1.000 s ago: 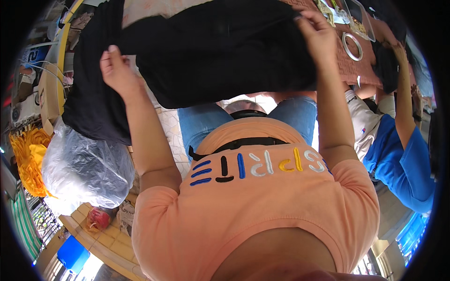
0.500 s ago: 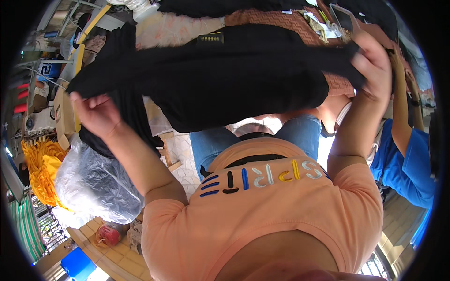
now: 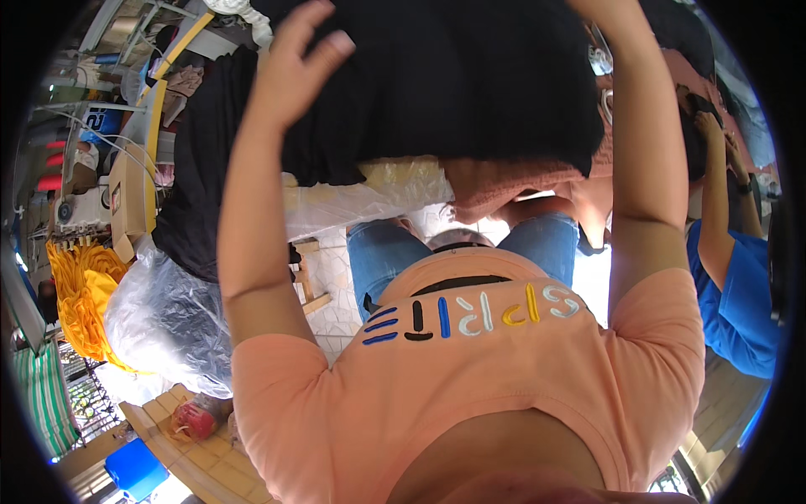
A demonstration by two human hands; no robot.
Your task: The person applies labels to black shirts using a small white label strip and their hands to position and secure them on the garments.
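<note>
A black garment lies spread over the table in front of me, its near edge hanging toward my lap. It has a soft fabric look; what kind of garment it is I cannot tell. My left hand is raised over its left part, thumb and forefinger apart, with nothing seen between them. At the upper edge, my right hand is mostly cut off, near the garment's right side, and its fingers are out of sight. More black cloth hangs at the left.
Clear plastic sheeting and brown patterned cloth show beneath the garment. A big clear plastic bag and yellow cloth stand at the left. On the right, a co-worker in a blue shirt handles something dark.
Both my hands have moved forward, away from me. The black garment, held up stretched between them before, now lies down on the table. My left hand has let go of its corner.
</note>
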